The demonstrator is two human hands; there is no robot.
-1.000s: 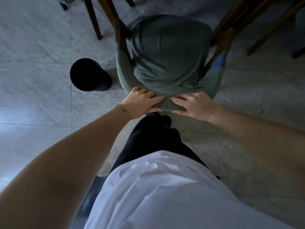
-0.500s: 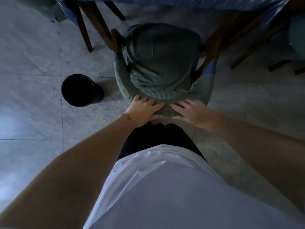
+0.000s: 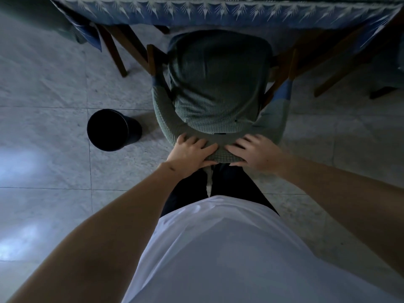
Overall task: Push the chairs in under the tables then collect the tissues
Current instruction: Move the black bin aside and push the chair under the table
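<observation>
Head view, looking straight down: green upholstered chair [image 3: 218,84] sits in front of the person, its seat front tucked just under the edge of the table [image 3: 218,9], which carries a blue cloth with a white fringe pattern. Left hand [image 3: 190,153] rests on top of the chair's curved backrest, fingers laid over the rim toward the seat, thumb wrapped under the near side, so it grips the backrest. Right hand [image 3: 254,153] sits just beside it on the same rim, fingers spread and slightly blurred, thumb under the near edge, also gripping. Hands nearly touching at the backrest centre. Wooden chair legs and table legs show on either side under the cloth. Black round bin [image 3: 109,130] stands on the marble tile floor [image 3: 43,149] left of the chair, apart from it. White shirt and dark trousers fill the bottom of the frame. No tissues visible
</observation>
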